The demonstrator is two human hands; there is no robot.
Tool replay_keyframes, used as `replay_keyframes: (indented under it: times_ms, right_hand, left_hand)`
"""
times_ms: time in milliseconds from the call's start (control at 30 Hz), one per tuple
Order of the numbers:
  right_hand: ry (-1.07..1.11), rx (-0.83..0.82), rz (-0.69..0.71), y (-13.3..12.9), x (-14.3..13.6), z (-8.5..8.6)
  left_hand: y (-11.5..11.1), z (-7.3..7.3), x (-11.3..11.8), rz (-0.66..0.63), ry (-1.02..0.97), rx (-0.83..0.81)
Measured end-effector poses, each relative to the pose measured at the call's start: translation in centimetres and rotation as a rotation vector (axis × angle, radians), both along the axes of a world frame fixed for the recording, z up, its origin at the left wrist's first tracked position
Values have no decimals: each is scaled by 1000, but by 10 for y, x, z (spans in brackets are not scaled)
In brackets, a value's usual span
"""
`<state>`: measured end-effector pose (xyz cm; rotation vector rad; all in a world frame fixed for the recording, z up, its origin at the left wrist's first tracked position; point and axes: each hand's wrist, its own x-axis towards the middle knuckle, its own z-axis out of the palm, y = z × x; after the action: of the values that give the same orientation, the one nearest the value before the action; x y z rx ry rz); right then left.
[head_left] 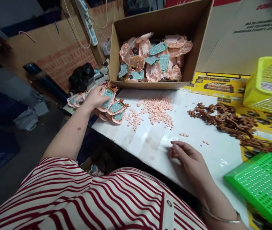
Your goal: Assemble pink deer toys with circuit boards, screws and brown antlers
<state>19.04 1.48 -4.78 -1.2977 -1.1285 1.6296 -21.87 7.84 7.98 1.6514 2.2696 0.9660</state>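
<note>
My left hand [97, 98] grips a pink plastic shell [107, 99] fitted with a teal circuit board and brown antler-shaped pieces. It is held at the pile of similar shells [118, 112] on the table's left side. My right hand [186, 156] is low over the white tabletop, thumb against the curled fingers; whatever may be between them is hidden. Between the hands and farther back lies a heap of small pink plastic pieces [158, 110]. A few of these small pieces [184, 134] sit just beyond my right fingertips.
A cardboard box [150, 85] of pink shells and teal boards stands at the back. Brown antler-shaped pieces [229, 121] are heaped at the right. Beside them are a yellow basket [265, 80] and a green tray [253, 175] with small metal parts. The table's front edge runs near my body.
</note>
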Motion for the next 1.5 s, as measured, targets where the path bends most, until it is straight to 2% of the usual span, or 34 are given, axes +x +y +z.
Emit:
replay_keyframes:
  times_ms: [67, 133, 233, 300, 400, 500, 667, 767, 900, 1000, 1133, 1267, 1400, 1500]
  right_hand:
    - [-73, 44, 42, 0, 0, -1]
    - [-115, 68, 64, 0, 0, -1]
    - [-141, 75, 89, 1, -1, 0]
    - [-152, 68, 103, 2, -1, 1]
    - [-146, 48, 111, 2, -2, 1]
    - [-131, 34, 111, 3, -3, 0]
    - [-40, -15, 120, 4, -2, -2]
    - [61, -72, 120, 5, -2, -2]
    - [147, -131, 102, 6, -1, -4]
    - [147, -123, 118, 7, -1, -6]
    - [114, -81, 135, 7, -2, -6]
    - [95, -23, 144, 8, -4, -2]
    - [73, 25, 130, 8, -5, 0]
    - [35, 85, 136, 8, -7, -1]
  left_hand:
    - [-2, 0, -13, 36, 239, -150]
    - [-6, -2, -16, 28, 431, -239]
    - [-9, -2, -11, 22, 557, -215]
    - [1, 2, -3, 30, 593, -167]
    - [36, 12, 20, -44, 589, -124]
    - [88, 18, 58, -231, 622, -75]
    - [169, 20, 130, -626, 879, 7]
    - [195, 20, 152, -752, 1088, -27]
    - [203, 26, 147, -714, 1293, -8]
    - [196, 40, 128, -595, 1133, 43]
    - [176, 66, 106, -406, 831, 153]
    - [160, 90, 99, -245, 239, 260]
    - [157, 102, 102, -252, -134, 420]
    - [145, 105, 108, -291, -266, 541]
